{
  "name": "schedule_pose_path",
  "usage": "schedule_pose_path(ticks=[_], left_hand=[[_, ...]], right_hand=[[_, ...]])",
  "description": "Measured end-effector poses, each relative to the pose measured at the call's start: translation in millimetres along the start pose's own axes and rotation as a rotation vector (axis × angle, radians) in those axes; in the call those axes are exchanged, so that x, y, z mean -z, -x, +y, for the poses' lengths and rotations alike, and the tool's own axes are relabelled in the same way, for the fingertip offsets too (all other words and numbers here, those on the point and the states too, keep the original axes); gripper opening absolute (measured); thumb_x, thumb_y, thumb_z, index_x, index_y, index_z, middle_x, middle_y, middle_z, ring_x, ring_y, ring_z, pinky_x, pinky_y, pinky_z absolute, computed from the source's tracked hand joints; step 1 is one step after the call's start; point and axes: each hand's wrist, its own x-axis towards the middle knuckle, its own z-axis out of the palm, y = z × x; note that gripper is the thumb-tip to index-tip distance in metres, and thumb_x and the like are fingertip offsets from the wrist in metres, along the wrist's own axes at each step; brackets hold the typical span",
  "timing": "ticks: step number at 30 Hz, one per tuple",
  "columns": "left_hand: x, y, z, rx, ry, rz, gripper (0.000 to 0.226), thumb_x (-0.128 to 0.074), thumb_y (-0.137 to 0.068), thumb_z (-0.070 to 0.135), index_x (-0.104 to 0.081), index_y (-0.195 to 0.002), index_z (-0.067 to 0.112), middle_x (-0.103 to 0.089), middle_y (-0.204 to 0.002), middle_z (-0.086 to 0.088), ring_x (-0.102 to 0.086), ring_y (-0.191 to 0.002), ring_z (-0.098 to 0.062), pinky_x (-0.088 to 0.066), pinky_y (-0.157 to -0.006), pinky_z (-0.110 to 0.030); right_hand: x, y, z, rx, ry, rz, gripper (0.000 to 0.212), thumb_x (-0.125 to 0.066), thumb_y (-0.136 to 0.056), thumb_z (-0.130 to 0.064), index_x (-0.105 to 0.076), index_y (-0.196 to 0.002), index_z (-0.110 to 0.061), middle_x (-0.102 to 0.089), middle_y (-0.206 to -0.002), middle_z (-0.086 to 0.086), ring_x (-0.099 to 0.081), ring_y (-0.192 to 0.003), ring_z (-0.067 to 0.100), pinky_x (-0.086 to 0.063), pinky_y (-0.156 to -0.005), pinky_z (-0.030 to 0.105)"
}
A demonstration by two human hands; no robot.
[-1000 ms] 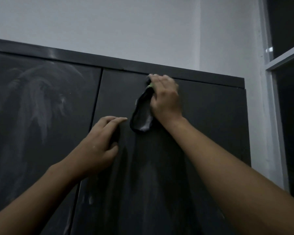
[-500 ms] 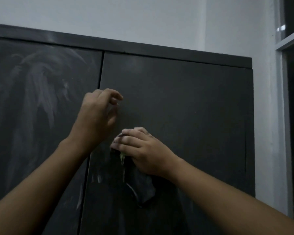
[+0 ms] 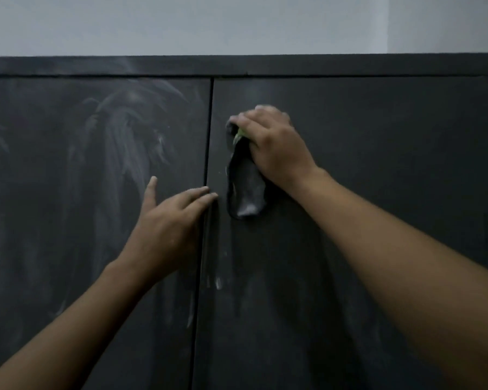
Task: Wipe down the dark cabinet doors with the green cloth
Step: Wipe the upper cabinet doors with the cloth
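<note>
The green cloth (image 3: 245, 190) is bunched in the right hand (image 3: 273, 147), fingers curled round its top. It is pressed against the upper part of the right door (image 3: 378, 164), just beside the seam (image 3: 207, 164); the loose end hangs below the hand. In the dim light the cloth reads mostly dark grey, with only a sliver of green seen by the fingers. The left hand (image 3: 166, 223) is laid flat with straight fingers on the left door (image 3: 54, 192), fingertips reaching across the seam. Nothing is held in it, and it is probably used to brace the doors. Pale swirled streaks are seen over the upper left door; whether these are dust or drying wipe marks cannot be told. The upper right door looks more even, but faint smears are seen lower down near the seam. The task is judged to be mid-way, with the upper right panel being worked. The lower areas of both doors and the streaked left panel are judged likely to need passes. The top rail (image 3: 237, 66) shows a faint smear as well. The door bottoms are out of view, so the remaining area cannot be fully gauged.
</note>
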Motion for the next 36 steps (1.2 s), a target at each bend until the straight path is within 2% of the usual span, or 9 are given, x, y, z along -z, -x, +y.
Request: schedule_pose_path(ticks=[3, 7, 10, 13, 16, 21, 27, 33, 36], left_hand=[[-5.8, 11.7, -2.2, -0.032, 0.003, -0.135, 0.079, -0.055, -0.082, 0.029, -0.023, -0.154, 0.021, -0.023, -0.162, -0.002, -0.021, -0.148, -0.016, 0.001, -0.116, -0.064], [-11.1, 19.4, -7.9, -0.031, 0.162, -0.173, 0.093, -0.063, -0.082, 0.009, -0.008, -0.155, 0.027, 0.001, -0.164, 0.012, 0.008, -0.148, -0.002, 0.009, -0.119, -0.054], [-9.6, 19.1, -18.9, -0.002, 0.451, -0.123, 0.080, -0.059, -0.078, -0.004, -0.038, -0.145, 0.034, -0.021, -0.157, 0.024, -0.008, -0.147, 0.006, 0.001, -0.122, -0.052], [-4.4, 21.1, -37.7, 0.013, 0.552, -0.022, 0.045, -0.055, -0.084, 0.003, -0.067, -0.103, 0.042, -0.047, -0.132, 0.035, -0.029, -0.141, 0.006, -0.012, -0.122, -0.054], [1.7, 23.1, -49.8, 0.030, 0.500, 0.019, 0.049, -0.063, -0.080, -0.002, -0.065, -0.095, 0.045, -0.054, -0.125, 0.029, -0.040, -0.138, -0.007, -0.014, -0.121, -0.056], [12.5, 22.2, -38.6, -0.040, 0.347, -0.105, 0.060, -0.059, -0.082, 0.012, -0.046, -0.134, 0.038, -0.040, -0.146, 0.016, -0.022, -0.147, -0.008, 0.001, -0.122, -0.050], [4.9, 33.9, -23.4, -0.076, 0.179, -0.184, 0.079, -0.062, -0.084, 0.009, -0.029, -0.150, 0.036, -0.014, -0.159, 0.015, 0.006, -0.149, -0.003, 0.017, -0.119, -0.040], [4.4, 45.6, -24.3, 0.229, 0.368, -0.086, 0.088, -0.057, -0.089, 0.010, -0.007, -0.154, 0.040, 0.007, -0.165, -0.001, 0.003, -0.149, -0.008, 0.017, -0.118, -0.045], [6.2, 45.0, -24.2, 0.332, 0.579, 0.016, 0.075, -0.054, -0.091, 0.018, -0.012, -0.150, 0.039, -0.005, -0.164, 0.002, -0.005, -0.150, -0.006, 0.009, -0.120, -0.054]], right_hand=[[-11.0, -29.1, -7.2, -0.034, -0.009, 0.006, 0.038, -0.055, -0.084, -0.003, -0.070, -0.119, -0.007, -0.069, -0.116, 0.010, -0.059, -0.113, 0.041, -0.046, -0.094, 0.051], [-13.9, -26.2, -17.2, 0.061, -0.036, -0.073, 0.039, -0.048, -0.086, -0.008, -0.071, -0.118, -0.009, -0.070, -0.116, 0.008, -0.060, -0.114, 0.037, -0.047, -0.092, 0.050], [-7.7, -6.8, -27.3, 0.188, -0.058, -0.211, 0.043, -0.039, -0.091, -0.016, -0.069, -0.121, -0.013, -0.068, -0.122, 0.005, -0.057, -0.120, 0.033, -0.043, -0.096, 0.046], [-5.6, 15.4, -38.7, 0.231, -0.082, -0.307, 0.044, -0.038, -0.092, -0.016, -0.068, -0.124, -0.015, -0.067, -0.126, 0.004, -0.054, -0.125, 0.030, -0.043, -0.100, 0.046], [-7.0, 40.7, -44.5, 0.307, -0.105, -0.350, 0.037, -0.051, -0.093, -0.011, -0.067, -0.126, -0.015, -0.066, -0.127, 0.001, -0.054, -0.125, 0.028, -0.043, -0.100, 0.046], [-2.4, 27.3, -30.2, 0.417, -0.052, -0.379, 0.036, -0.055, -0.094, -0.013, -0.066, -0.128, -0.021, -0.066, -0.130, -0.002, -0.055, -0.126, 0.026, -0.045, -0.100, 0.046], [-4.9, -49.7, -7.5, 0.011, -0.037, -0.204, 0.042, -0.049, -0.087, -0.011, -0.069, -0.124, -0.016, -0.067, -0.127, 0.005, -0.054, -0.125, 0.034, -0.043, -0.100, 0.050], [-7.8, -20.6, -30.5, -0.018, -0.059, -0.270, 0.056, -0.044, -0.082, -0.018, -0.061, -0.135, -0.013, -0.062, -0.136, 0.006, -0.048, -0.132, 0.033, -0.035, -0.110, 0.045], [-8.2, 26.0, -48.3, 0.075, -0.083, -0.299, 0.057, -0.043, -0.081, -0.018, -0.061, -0.134, -0.012, -0.062, -0.136, 0.006, -0.051, -0.130, 0.033, -0.038, -0.110, 0.048]])
